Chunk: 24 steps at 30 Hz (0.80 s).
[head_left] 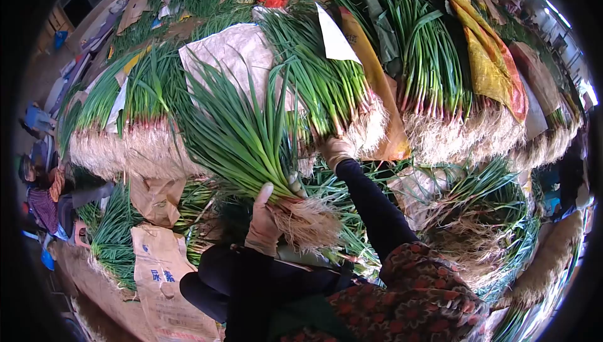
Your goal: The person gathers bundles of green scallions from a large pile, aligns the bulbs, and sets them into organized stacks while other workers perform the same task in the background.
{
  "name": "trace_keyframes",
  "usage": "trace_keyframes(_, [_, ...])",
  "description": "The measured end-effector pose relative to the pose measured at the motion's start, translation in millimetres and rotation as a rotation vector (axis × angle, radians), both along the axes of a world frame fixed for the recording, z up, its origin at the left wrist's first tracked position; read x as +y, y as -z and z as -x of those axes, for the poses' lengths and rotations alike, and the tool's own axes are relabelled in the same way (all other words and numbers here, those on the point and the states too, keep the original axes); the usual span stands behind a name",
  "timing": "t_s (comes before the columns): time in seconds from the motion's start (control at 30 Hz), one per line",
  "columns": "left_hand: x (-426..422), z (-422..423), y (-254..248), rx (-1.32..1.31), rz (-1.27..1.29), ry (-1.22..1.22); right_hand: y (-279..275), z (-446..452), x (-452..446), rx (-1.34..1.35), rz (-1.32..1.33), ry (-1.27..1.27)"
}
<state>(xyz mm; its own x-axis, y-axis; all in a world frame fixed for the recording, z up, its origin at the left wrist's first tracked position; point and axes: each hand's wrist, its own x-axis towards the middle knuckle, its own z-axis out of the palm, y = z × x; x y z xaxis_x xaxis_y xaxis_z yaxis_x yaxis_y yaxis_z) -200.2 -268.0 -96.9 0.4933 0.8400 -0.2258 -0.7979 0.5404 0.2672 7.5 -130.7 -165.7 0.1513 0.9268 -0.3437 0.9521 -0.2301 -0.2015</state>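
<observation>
The left hand (pixel 262 219), just past 6 o'clock toward 7, is clamped on a bunch of green onions (pixel 264 160), its thumb across the stalks above the roots. The bunch's leaves fan toward 11 o'clock and its pale, tangled roots point toward 5.

The right hand (pixel 337 152), near the centre toward 3 o'clock, touches the lower stalks of a stacked bundle (pixel 326 91); its fingers are partly hidden, so I cannot tell whether they are closed on any stalks. A white sheet (pixel 337 42) lies across that bundle at about 12 to 1 o'clock.

A pale cloth (pixel 232 53) is at 11 o'clock, a yellow-and-orange sack (pixel 487 53) at 2, and a loose heap of onions (pixel 471 235) at 4. A brown sack (pixel 166 279) with blue characters lies between 7 and 8 o'clock. Near 9, at the far edge, is another person (pixel 47 200).
</observation>
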Motion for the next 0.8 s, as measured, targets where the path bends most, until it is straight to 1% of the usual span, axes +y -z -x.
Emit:
trace_keyframes(0.03, [-0.5,0.2,0.2,0.02,-0.003,-0.006,5.5,-1.5,0.6,0.105,-0.046,-0.037])
trace_keyframes(0.07, [-0.4,0.9,0.4,0.038,-0.004,-0.016,16.1,-3.6,-2.4,0.347,-0.11,-0.08])
trace_keyframes(0.1, [1.9,1.6,1.0,0.066,0.006,-0.02,28.3,-5.5,-8.9,0.69,-0.125,-0.106])
trace_keyframes(0.13, [4.9,1.2,1.7,0.094,0.022,-0.022,31.8,-7.8,-20.6,1.055,-0.037,-0.103])
trace_keyframes(0.2, [3.7,-1.1,5.7,0.154,0.068,0.003,35.9,-19.8,-57.5,1.555,0.147,-0.194])
trace_keyframes(0.23, [5.9,0.5,24.9,0.231,0.085,-0.015,36.2,-9.2,-76.5,1.512,0.031,-0.366])
trace_keyframes(0.3, [7.2,-2.7,13.3,0.191,0.084,0.05,41.0,-1.4,-111.5,1.59,0.05,-0.355])
trace_keyframes(0.33, [7.0,-4.5,6.2,0.174,0.084,0.079,37.1,-1.7,-127.5,1.716,0.193,-0.165])
trace_keyframes(0.4, [4.0,-8.9,4.1,0.194,0.1,0.025,28.0,-6.3,-125.4,1.513,0.259,-0.364])
trace_keyframes(0.43, [2.6,-8.8,7.0,0.217,0.091,0.006,-12.7,-8.8,-103.2,1.162,0.168,-0.718])
trace_keyframes(0.47, [1.8,-8.7,10.0,0.239,0.082,-0.012,-9.8,-15.7,-89.8,1.107,0.11,-0.807])
trace_keyframes(0.5, [1.5,-9.3,13.1,0.237,0.079,-0.054,-1.8,-19.9,-80.0,1.244,0.164,-0.661])
trace_keyframes(0.53, [0.9,-9.2,13.4,0.239,0.082,-0.052,7.6,-19.7,-67.8,1.483,0.318,-0.336])
trace_keyframes(0.57, [1.8,-10.0,13.1,0.24,0.082,-0.048,16.4,-15.4,-54.9,1.636,0.485,-0.027])
trace_keyframes(0.6, [3.1,-11.5,12.5,0.242,0.081,-0.04,-39.9,1.1,-68.0,1.399,0.188,0.039])
trace_keyframes(0.67, [5.4,-15.3,8.6,0.226,-0.038,-0.033,-55.0,26.7,-67.8,1.714,0.379,0.202])
trace_keyframes(0.7, [4.7,-15.4,6.6,0.22,-0.095,-0.032,-48.0,33.4,-63.6,1.76,0.503,0.226])
trace_keyframes(0.73, [2.5,-12.6,5.3,0.232,-0.057,-0.044,-21.3,45.9,-59.0,1.756,0.369,0.283])
trace_keyframes(0.77, [-1.2,-8.4,4.2,0.243,-0.02,-0.058,12.6,63.8,-54.7,1.626,0.109,0.214])
trace_keyframes(0.8, [-3.7,-6.2,3.0,0.251,0.018,-0.07,34.3,77.8,-56.1,1.478,-0.142,0.147])
